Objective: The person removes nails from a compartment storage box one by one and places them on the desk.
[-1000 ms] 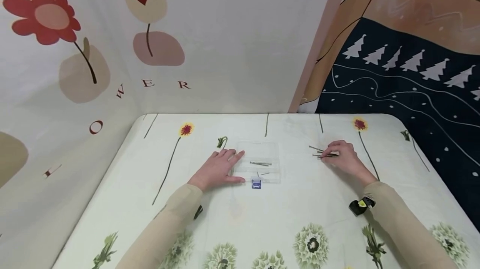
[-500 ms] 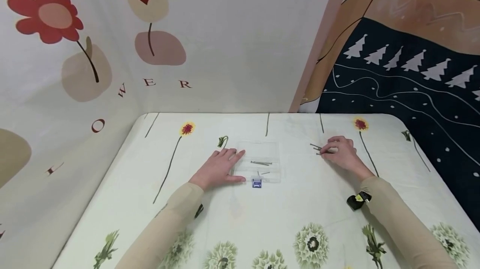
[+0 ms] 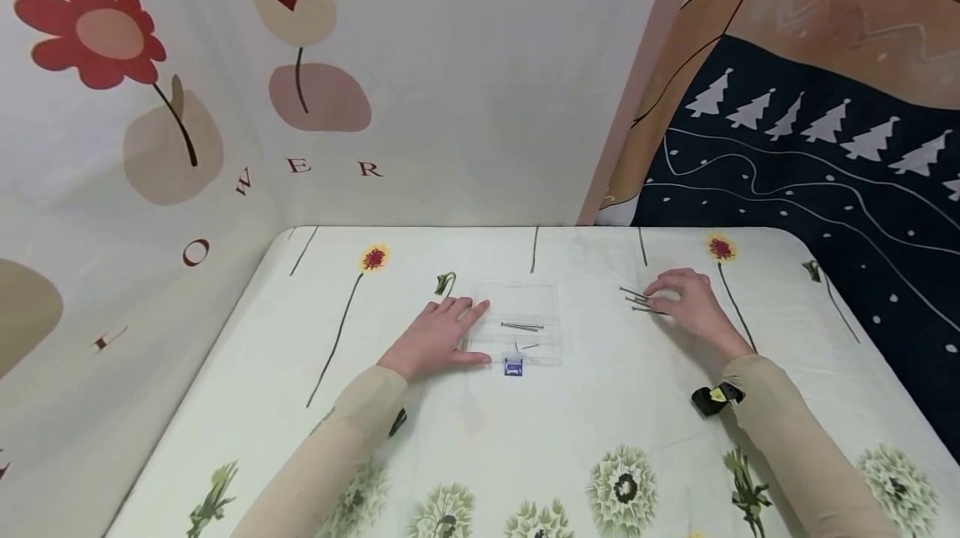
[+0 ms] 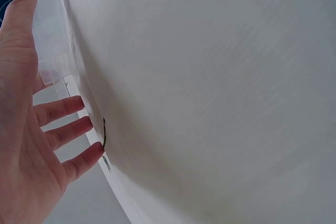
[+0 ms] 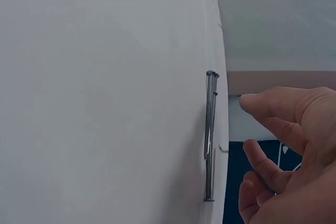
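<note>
A clear plastic compartment box (image 3: 517, 296) lies on the table, with a few long nails (image 3: 522, 327) in a middle compartment and small nails (image 3: 531, 346) in the front one. My left hand (image 3: 435, 338) touches the box's left side, fingers spread and fairly straight; the left wrist view has its thumb (image 4: 23, 11) along the box edge. Several loose nails (image 3: 634, 294) lie to the right of the box. Over their right ends is my right hand (image 3: 688, 304). In the right wrist view its thumb and fingers stand apart from the nails (image 5: 210, 114), holding nothing visible.
A blue tab (image 3: 513, 367) sits at the box's front edge. White cloth with printed flowers covers the table (image 3: 585, 404). Printed curtains hang behind the far edge (image 3: 480, 227) and on both sides.
My right hand has drawn off the loose nails, and its fingertips have parted from them. The nails have shifted closer together. My left hand stays at the box.
</note>
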A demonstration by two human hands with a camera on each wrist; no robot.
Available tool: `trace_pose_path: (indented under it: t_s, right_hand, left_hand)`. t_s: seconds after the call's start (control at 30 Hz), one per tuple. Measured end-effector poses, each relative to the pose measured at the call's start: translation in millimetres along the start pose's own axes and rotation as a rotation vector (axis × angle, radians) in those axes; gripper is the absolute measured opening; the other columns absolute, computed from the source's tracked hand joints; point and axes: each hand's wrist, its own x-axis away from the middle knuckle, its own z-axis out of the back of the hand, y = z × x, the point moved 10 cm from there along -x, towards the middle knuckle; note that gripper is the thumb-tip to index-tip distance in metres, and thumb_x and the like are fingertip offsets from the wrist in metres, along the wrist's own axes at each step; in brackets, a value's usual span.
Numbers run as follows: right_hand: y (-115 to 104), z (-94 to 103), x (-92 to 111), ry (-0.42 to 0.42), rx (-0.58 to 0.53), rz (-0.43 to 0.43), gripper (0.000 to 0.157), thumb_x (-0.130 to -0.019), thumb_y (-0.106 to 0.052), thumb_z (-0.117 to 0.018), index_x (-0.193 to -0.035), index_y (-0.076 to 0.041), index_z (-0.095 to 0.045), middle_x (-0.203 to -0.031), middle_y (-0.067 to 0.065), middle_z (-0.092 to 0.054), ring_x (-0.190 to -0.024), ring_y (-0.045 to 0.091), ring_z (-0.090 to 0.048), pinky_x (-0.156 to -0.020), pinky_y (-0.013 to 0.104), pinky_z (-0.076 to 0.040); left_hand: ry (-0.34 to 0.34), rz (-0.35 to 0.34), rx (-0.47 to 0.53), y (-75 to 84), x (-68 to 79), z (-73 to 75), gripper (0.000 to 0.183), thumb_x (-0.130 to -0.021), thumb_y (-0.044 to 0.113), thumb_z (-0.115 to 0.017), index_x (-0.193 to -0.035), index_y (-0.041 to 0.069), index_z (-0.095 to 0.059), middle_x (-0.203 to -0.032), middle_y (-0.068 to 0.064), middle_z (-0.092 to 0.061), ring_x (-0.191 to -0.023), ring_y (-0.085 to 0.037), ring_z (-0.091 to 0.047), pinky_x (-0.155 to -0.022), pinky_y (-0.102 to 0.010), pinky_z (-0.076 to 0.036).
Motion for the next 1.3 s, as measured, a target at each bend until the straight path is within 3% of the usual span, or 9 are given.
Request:
trace_pose_path:
  t_s: [0.37, 0.7, 1.03, 1.3]
  right_hand:
    - [-25.3, -16.3, -3.4, 0.018, -0.093, 0.077, 0.009, -0.080, 0.007, -0.071, -0.086, 0.002, -0.074, -0.102, 0.024, -0.064, -0.104, 0.041, -0.052, -0.092, 0.054, -0.034]
    - [-49.3, -48.0, -8.1, -0.087, -0.157, 0.047, 0.008, -0.084, 0.002, -0.070, -0.090, -0.001, -0.074, -0.112, 0.026, -0.061, -0.111, 0.041, -0.051, -0.087, 0.056, -0.042]
    - [-69.6, -69.3, -13.4, -0.102, -0.204, 0.072, 0.010, -0.083, 0.002, -0.071, -0.090, -0.004, -0.074, -0.109, 0.019, -0.065, -0.109, 0.037, -0.053, -0.083, 0.054, -0.044]
    - [-85.2, -77.1, -16.0, -0.159, -0.262, 0.023, 0.009, -0.085, -0.003, -0.070, -0.093, -0.006, -0.074, -0.115, 0.018, -0.062, -0.114, 0.034, -0.050, -0.088, 0.054, -0.042]
  left_hand:
    - [-0.001, 0.003, -0.002, 0.3, 1.2, 2.9, 0.093, -0.084, 0.074, -0.049, -0.153, 0.016, -0.029, -0.145, -0.012, -0.040, -0.132, -0.030, -0.037, -0.108, -0.051, -0.027]
    - [-0.011, 0.008, 0.014, 1.8, 0.7, 2.1, 0.092, -0.084, 0.073, -0.051, -0.153, 0.016, -0.030, -0.145, -0.012, -0.041, -0.132, -0.030, -0.037, -0.107, -0.051, -0.028]
    - [-0.001, 0.001, 0.009, 2.0, 1.4, 4.3, 0.093, -0.084, 0.073, -0.050, -0.153, 0.015, -0.030, -0.145, -0.012, -0.041, -0.132, -0.030, -0.037, -0.107, -0.052, -0.027]
    - [-0.004, -0.002, 0.004, 2.6, 0.8, 3.9, 0.092, -0.084, 0.072, -0.051, -0.153, 0.015, -0.030, -0.144, -0.012, -0.041, -0.132, -0.030, -0.038, -0.107, -0.051, -0.028]
